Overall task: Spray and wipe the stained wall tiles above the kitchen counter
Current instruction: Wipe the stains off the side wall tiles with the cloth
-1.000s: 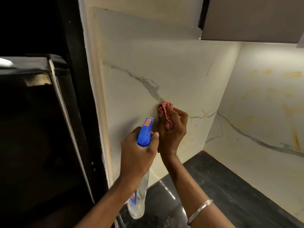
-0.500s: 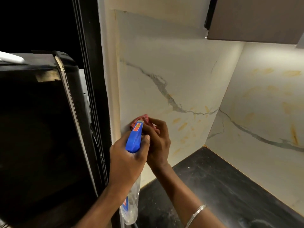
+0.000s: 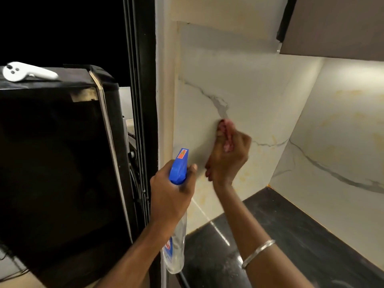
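Blurred: right hand [image 3: 228, 159], cloth [image 3: 225, 134] bunched in its fingers against tile [image 3: 249, 90].
Left hand [image 3: 170, 194]: gripping bottle [image 3: 176, 242], nozzle tileward.

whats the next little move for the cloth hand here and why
Probably sweep the pink cloth down and to the right. The right hand presses it on the wall tile by the grey vein, while yellowish stains show just below, unwiped. The left hand holds the spray bottle.
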